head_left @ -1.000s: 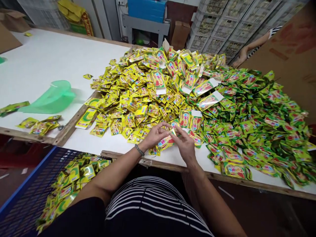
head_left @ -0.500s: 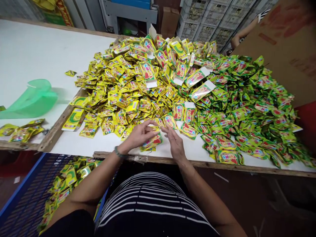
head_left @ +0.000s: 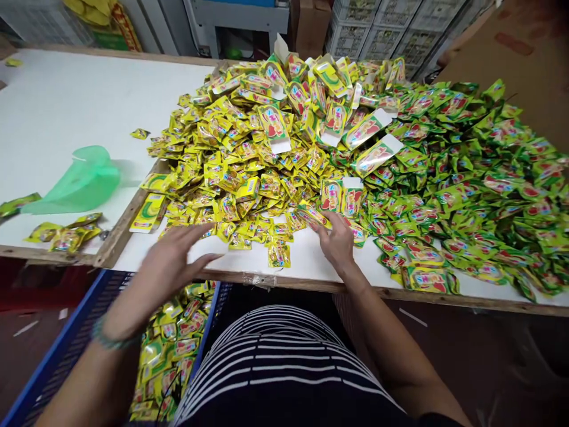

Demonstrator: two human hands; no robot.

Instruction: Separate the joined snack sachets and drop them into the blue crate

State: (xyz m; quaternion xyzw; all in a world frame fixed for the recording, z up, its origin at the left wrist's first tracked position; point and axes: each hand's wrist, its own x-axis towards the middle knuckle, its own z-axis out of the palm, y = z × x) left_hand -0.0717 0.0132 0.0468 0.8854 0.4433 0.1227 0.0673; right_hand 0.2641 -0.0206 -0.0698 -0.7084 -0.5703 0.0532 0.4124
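My left hand (head_left: 166, 270), blurred by motion, is over the table's front edge with thumb and fingers apart and nothing between them. My right hand (head_left: 336, 246) has its fingertips on a small yellow box (head_left: 312, 216) lying at the front of the pile. Small yellow packets (head_left: 222, 172) are heaped in the middle of the table, and green packets (head_left: 444, 178) on the right. Two upright printed boxes (head_left: 332, 196) lie just beyond my right hand. A yellow packet (head_left: 279, 254) rests on the white tabletop between my hands.
Below the table at the left, a blue basket (head_left: 95, 296) holds filled boxes and packets. A green translucent scoop (head_left: 82, 181) lies on the left tabletop (head_left: 102, 89), past a wooden divider (head_left: 128, 219). A large cardboard box (head_left: 524, 83) stands at the right, crates (head_left: 386, 35) behind.
My left hand has moved left and towards me, above the basket. The box that was between my hands is gone from there. My right hand has shifted right, onto another box.
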